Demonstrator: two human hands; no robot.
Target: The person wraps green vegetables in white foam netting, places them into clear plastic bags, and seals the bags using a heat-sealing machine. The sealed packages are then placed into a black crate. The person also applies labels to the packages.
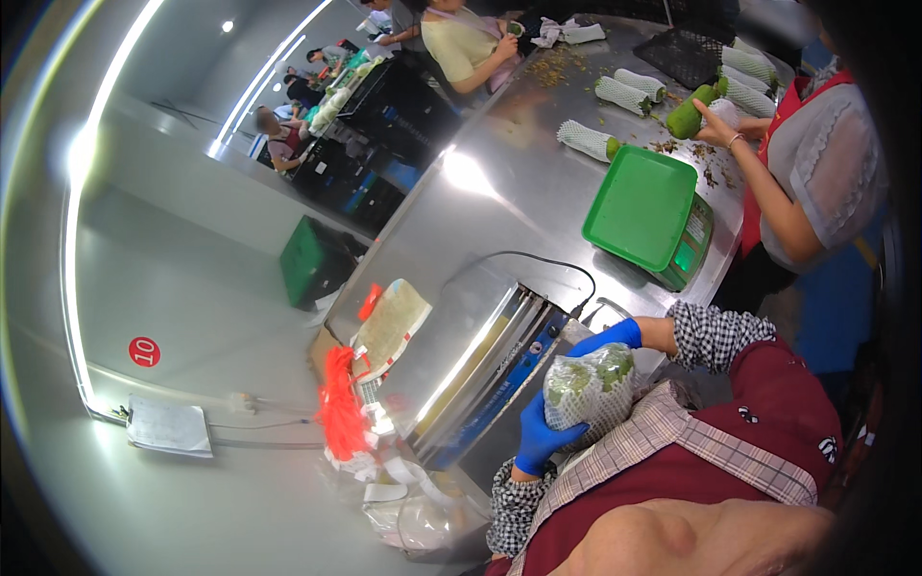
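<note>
A clear plastic bag of green fruits in white foam netting is held close to my apron, between both blue-gloved hands. My left hand supports its near side, at the lower left. My right hand holds its far side, with the fingers partly hidden behind the bag. Just beyond the bag lies a blue bag sealer with a long metal bar, its black cable running over the steel table. Farther off stands a scale with a green tray.
Red ties, a tape roll strip and plastic bags sit at the sealer's left end. A co-worker at right holds a green fruit. Netted fruits and a black crate lie at the far end.
</note>
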